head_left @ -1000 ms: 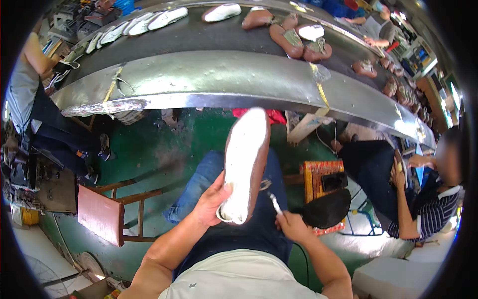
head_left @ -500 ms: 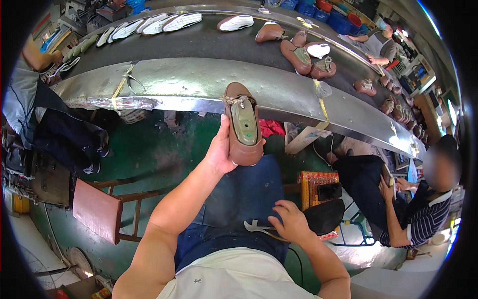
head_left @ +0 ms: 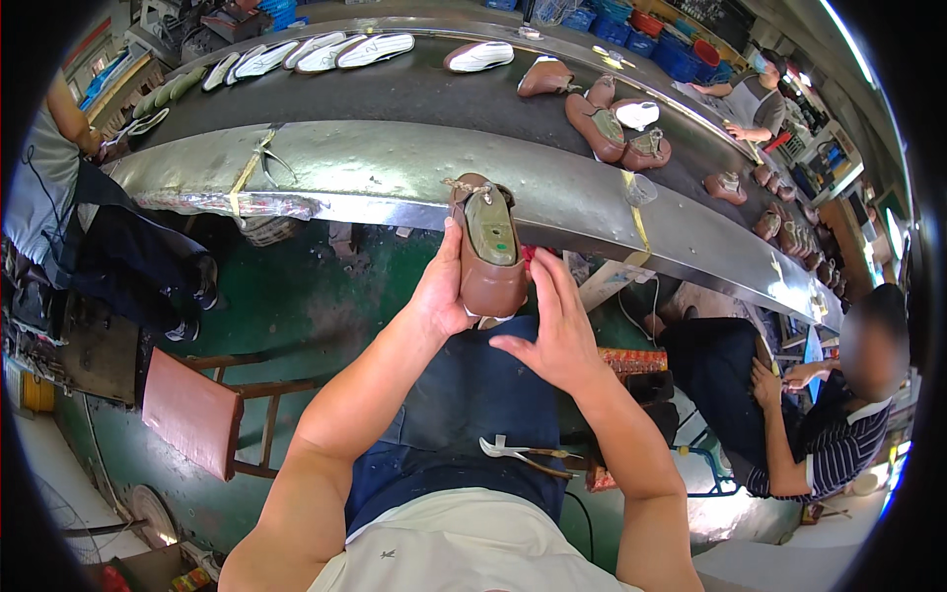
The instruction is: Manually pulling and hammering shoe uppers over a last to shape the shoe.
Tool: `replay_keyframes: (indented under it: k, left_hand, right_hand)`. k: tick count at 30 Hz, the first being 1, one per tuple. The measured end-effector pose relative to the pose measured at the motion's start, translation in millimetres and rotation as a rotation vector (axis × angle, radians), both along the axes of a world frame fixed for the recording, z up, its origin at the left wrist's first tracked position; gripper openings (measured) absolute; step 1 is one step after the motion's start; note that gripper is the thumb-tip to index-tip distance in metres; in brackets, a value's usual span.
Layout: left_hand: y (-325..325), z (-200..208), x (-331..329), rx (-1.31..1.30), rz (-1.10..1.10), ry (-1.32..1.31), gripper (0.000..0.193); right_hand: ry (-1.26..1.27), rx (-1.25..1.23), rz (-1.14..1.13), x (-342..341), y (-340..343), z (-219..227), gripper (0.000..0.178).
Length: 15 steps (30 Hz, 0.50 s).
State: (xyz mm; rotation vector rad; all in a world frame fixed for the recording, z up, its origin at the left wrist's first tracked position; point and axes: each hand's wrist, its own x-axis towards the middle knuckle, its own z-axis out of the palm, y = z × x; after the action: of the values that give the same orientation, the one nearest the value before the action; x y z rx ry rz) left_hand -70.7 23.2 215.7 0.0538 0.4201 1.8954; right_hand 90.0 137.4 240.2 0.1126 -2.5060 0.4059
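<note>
A brown leather shoe [head_left: 493, 288] stands over my lap with its toe pointing away from me. Inside it sits a green shoe last [head_left: 488, 229], and a lace is tied across the front of the opening. My left hand [head_left: 441, 291] grips the shoe by its left side and heel. Beside the heel's right side is my right hand [head_left: 560, 331], fingers stretched out and thumb apart, holding nothing; whether its fingertips touch the shoe I cannot tell. Across my lap lie lasting pincers [head_left: 518, 451], their metal head to the left.
A metal-edged conveyor [head_left: 375, 158] runs ahead, carrying white soles [head_left: 375, 49] and brown shoes [head_left: 597, 128]. Another pair of pincers [head_left: 271, 163] rests on its edge. A stool [head_left: 192, 412] stands at left. Co-workers are at left, far right and near right, the last one [head_left: 838, 434] seated.
My right hand has left the pincers on my lap and risen to the shoe's right side. The shoe has come slightly lower and nearer, still in my left hand.
</note>
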Motion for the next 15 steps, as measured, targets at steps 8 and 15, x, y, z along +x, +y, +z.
replay_keyframes:
  k: [8, 15]
  left_hand:
    - [9.9, 10.0, -6.2, -0.176, 0.245, 0.382, 0.064]
    - [20.9, 34.7, -63.8, -0.146, 0.687, 1.795, 0.075]
  right_hand:
    - [0.014, -0.044, 0.175, -40.9, 23.4, -5.1, 0.128]
    - [0.008, 0.174, 0.084, -51.3, 34.7, 41.8, 0.116]
